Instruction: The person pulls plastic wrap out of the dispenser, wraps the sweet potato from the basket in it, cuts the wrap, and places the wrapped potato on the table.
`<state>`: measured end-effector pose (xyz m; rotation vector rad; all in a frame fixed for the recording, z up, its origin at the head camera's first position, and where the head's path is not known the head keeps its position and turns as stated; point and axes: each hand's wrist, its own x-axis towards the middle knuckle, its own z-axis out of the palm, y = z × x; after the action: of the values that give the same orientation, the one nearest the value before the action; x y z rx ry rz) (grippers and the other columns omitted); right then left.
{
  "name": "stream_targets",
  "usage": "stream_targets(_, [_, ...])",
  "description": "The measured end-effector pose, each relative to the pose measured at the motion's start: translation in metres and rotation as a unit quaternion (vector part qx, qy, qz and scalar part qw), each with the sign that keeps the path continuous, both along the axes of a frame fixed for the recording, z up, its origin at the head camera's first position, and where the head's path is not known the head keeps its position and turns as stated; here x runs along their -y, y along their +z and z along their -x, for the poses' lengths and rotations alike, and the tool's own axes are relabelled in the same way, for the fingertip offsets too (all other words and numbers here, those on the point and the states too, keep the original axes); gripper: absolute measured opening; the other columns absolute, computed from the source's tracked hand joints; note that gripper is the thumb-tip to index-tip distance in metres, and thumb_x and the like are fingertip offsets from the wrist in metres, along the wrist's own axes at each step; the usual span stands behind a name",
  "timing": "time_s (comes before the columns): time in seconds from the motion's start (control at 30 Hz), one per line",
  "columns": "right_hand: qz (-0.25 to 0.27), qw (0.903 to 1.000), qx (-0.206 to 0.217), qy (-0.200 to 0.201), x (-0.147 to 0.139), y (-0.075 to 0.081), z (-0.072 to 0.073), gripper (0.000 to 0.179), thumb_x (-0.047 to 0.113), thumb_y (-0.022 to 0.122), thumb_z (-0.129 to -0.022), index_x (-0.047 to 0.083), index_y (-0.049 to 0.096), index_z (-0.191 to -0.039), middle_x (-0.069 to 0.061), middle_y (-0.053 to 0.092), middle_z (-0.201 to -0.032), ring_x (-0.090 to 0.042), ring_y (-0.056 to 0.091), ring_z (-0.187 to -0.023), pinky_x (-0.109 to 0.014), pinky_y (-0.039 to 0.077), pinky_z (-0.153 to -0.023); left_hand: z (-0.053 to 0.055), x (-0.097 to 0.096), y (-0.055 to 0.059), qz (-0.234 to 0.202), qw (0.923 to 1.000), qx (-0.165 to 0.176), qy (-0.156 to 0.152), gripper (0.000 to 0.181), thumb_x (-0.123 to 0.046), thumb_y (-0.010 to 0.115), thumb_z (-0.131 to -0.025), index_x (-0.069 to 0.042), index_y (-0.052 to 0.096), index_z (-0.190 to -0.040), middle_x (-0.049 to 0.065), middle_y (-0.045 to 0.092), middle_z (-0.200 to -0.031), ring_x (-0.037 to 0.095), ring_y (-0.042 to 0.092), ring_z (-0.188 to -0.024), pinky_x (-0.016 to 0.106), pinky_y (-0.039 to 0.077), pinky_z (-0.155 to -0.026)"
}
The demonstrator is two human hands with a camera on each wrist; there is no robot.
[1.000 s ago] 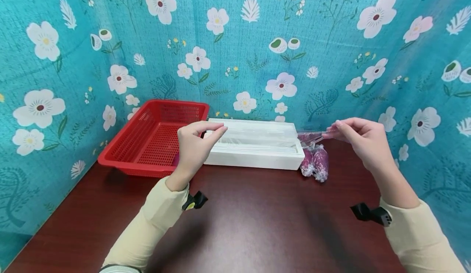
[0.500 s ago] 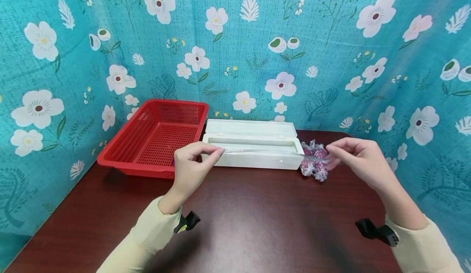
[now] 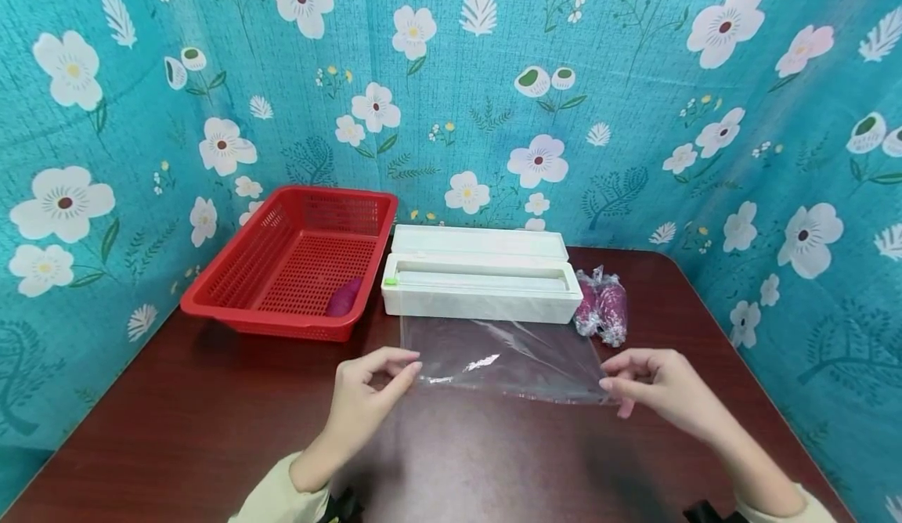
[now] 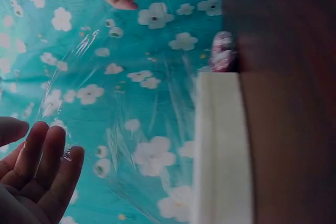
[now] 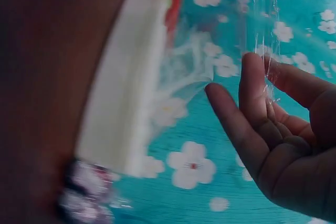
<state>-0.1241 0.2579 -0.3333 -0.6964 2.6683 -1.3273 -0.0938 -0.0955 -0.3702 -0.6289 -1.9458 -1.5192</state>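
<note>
A sheet of clear plastic wrap (image 3: 503, 355) stretches from the white wrap dispenser (image 3: 482, 304) toward me, its front edge held between both hands. My left hand (image 3: 366, 409) pinches the left corner between thumb and fingers; in the left wrist view the film (image 4: 121, 124) runs from those fingers (image 4: 50, 156) to the dispenser. My right hand (image 3: 665, 390) pinches the right corner, and in the right wrist view its fingers (image 5: 252, 85) hold a bunched edge. The dispenser's lid (image 3: 479, 242) stands open at the back, with a roll (image 3: 486, 280) inside.
Left of the dispenser stands a red plastic basket (image 3: 204, 296) with a purple sweet potato (image 3: 344, 297) in its near corner. Wrapped purple sweet potatoes (image 3: 611, 310) lie against the dispenser's right end. A floral curtain (image 3: 451, 116) hangs behind the dark wooden table (image 3: 211, 429).
Both hands have come down and toward me from over the dispenser, drawing the film out into a wide sheet. The left hand's earlier cover of the sweet potato in the basket is gone.
</note>
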Motion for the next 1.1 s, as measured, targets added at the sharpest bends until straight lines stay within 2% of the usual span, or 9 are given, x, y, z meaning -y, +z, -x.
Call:
stream_targets(0.1, [0.004, 0.9997, 0.023, 0.009, -0.002, -0.019, -0.002, 0.024, 0.008, 0.063, -0.082, -0.012, 0.059, -0.097, -0.002, 0.061, -0.061, -0.015, 0.058, -0.05, -0.024, 0.048, -0.055, -0.005, 0.0, -0.01, -0.003, 0.9996, 0.028, 0.01, 0.012, 0.01, 0.065, -0.074, 0.001, 0.066, -0.083, 0.003, 0.059, -0.055, 0.011, 0.055, -0.046, 0.017, 0.043, -0.042])
stream_targets(0.27, [0.021, 0.9988, 0.033, 0.03, -0.002, -0.047, -0.004, 0.025, 0.005, 0.063, -0.081, -0.014, 0.057, -0.097, -0.002, 0.06, -0.059, -0.013, 0.057, -0.044, -0.028, 0.048, -0.049, -0.01, 0.002, -0.016, -0.015, 0.997, 0.074, 0.021, 0.015, 0.014, 0.065, -0.071, 0.006, 0.061, -0.083, 0.011, 0.058, -0.057, 0.017, 0.054, -0.043, 0.021, 0.044, -0.04])
stream_targets(0.4, [0.042, 0.9954, 0.072, 0.046, 0.001, -0.064, -0.002, 0.029, 0.003, 0.06, -0.083, -0.018, 0.052, -0.103, -0.005, 0.061, -0.06, -0.013, 0.056, -0.043, -0.037, 0.048, -0.043, -0.002, 0.005, -0.032, -0.012, 0.9947, 0.077, 0.066, 0.023, 0.013, 0.069, -0.068, 0.002, 0.059, -0.086, 0.011, 0.059, -0.068, 0.017, 0.056, -0.05, 0.023, 0.046, -0.043])
stream_targets(0.5, [0.038, 0.9937, 0.097, 0.041, 0.005, -0.074, 0.0, 0.035, 0.005, 0.061, -0.083, -0.017, 0.05, -0.108, -0.007, 0.061, -0.059, -0.014, 0.055, -0.042, -0.038, 0.047, -0.04, 0.007, 0.008, -0.048, 0.017, 0.9915, 0.07, 0.108, 0.027, 0.013, 0.071, -0.065, 0.0, 0.06, -0.086, 0.009, 0.058, -0.077, 0.014, 0.057, -0.058, 0.022, 0.046, -0.047])
stream_targets(0.57, [0.028, 0.9939, 0.101, 0.035, 0.008, -0.081, 0.002, 0.039, 0.006, 0.063, -0.082, -0.016, 0.05, -0.11, -0.006, 0.06, -0.057, -0.013, 0.055, -0.041, -0.037, 0.046, -0.038, 0.012, 0.008, -0.055, 0.037, 0.99, 0.078, 0.111, 0.028, 0.015, 0.07, -0.063, 0.0, 0.06, -0.085, 0.01, 0.057, -0.079, 0.012, 0.057, -0.059, 0.022, 0.046, -0.049])
stream_targets(0.67, [0.006, 0.9956, 0.089, 0.031, 0.012, -0.091, 0.004, 0.041, 0.006, 0.067, -0.078, -0.014, 0.051, -0.109, -0.003, 0.058, -0.054, -0.012, 0.054, -0.04, -0.032, 0.044, -0.036, 0.015, 0.009, -0.061, 0.076, 0.9854, 0.117, 0.098, 0.028, 0.015, 0.071, -0.062, 0.002, 0.061, -0.084, 0.01, 0.056, -0.078, 0.009, 0.056, -0.057, 0.023, 0.047, -0.051])
stream_targets(0.8, [-0.039, 0.9974, 0.052, 0.029, 0.015, -0.102, 0.006, 0.041, 0.004, 0.071, -0.07, -0.011, 0.056, -0.105, 0.004, 0.056, -0.052, -0.005, 0.051, -0.043, -0.024, 0.041, -0.039, 0.017, 0.009, -0.066, 0.136, 0.9733, 0.172, 0.069, 0.026, 0.009, 0.075, -0.06, 0.0, 0.061, -0.081, 0.007, 0.058, -0.075, 0.008, 0.056, -0.055, 0.025, 0.048, -0.054])
stream_targets(0.9, [-0.066, 0.9967, 0.029, 0.038, 0.016, -0.107, 0.007, 0.042, 0.004, 0.074, -0.066, -0.008, 0.059, -0.102, 0.009, 0.055, -0.053, -0.001, 0.049, -0.047, -0.021, 0.04, -0.044, 0.019, 0.01, -0.067, 0.161, 0.9656, 0.201, 0.037, 0.026, 0.005, 0.077, -0.06, -0.001, 0.062, -0.08, 0.005, 0.059, -0.074, 0.009, 0.057, -0.056, 0.024, 0.048, -0.055])
stream_targets(1.1, [-0.075, 0.9957, 0.002, 0.054, 0.016, -0.111, 0.01, 0.042, 0.005, 0.077, -0.063, -0.005, 0.06, -0.1, 0.009, 0.052, -0.056, 0.0, 0.049, -0.05, -0.021, 0.042, -0.048, 0.021, 0.015, -0.072, 0.192, 0.9577, 0.214, -0.017, 0.027, 0.005, 0.078, -0.058, 0.0, 0.062, -0.079, 0.005, 0.056, -0.075, 0.017, 0.059, -0.059, 0.024, 0.049, -0.054])
